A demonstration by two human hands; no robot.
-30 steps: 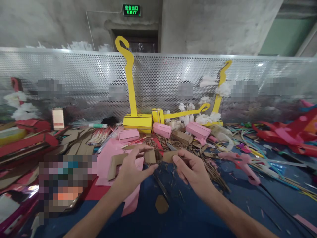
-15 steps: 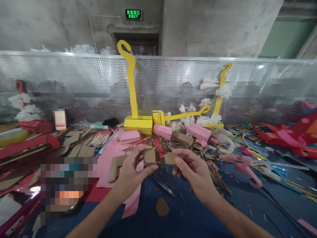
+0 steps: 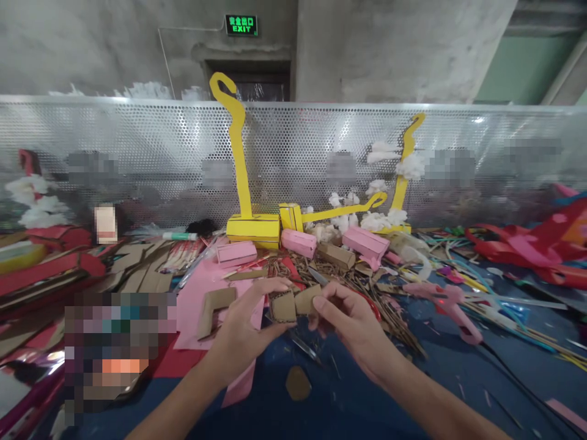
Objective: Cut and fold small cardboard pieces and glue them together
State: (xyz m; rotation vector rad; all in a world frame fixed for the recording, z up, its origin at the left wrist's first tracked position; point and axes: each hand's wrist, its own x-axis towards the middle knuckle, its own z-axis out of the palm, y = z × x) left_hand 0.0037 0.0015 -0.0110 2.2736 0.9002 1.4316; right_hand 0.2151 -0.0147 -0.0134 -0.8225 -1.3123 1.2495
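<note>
Between thumb and fingers, my left hand [image 3: 250,318] grips a small cardboard box [image 3: 283,307] by its edges, above the middle of the table. My right hand [image 3: 346,315] pinches a flat cardboard piece [image 3: 307,299], whose left edge is at the box's right side; I cannot tell whether they are joined. On the blue table below lies a cutter knife [image 3: 306,348], partly behind my hands. Closer to me is a loose cardboard polygon [image 3: 298,383]. An L-shaped cardboard piece [image 3: 213,311] rests on pink paper [image 3: 183,324] left of my left hand.
A pink glue gun [image 3: 452,308] with a black cord lies to the right. Behind my hands are pink boxes [image 3: 367,242], cardboard scraps and a yellow box [image 3: 253,229] with a tall hook. A perforated metal screen [image 3: 293,140] stands at the back.
My right hand has brought the flat cardboard piece left, up against the box. The box in my left hand has turned and sits slightly lower.
</note>
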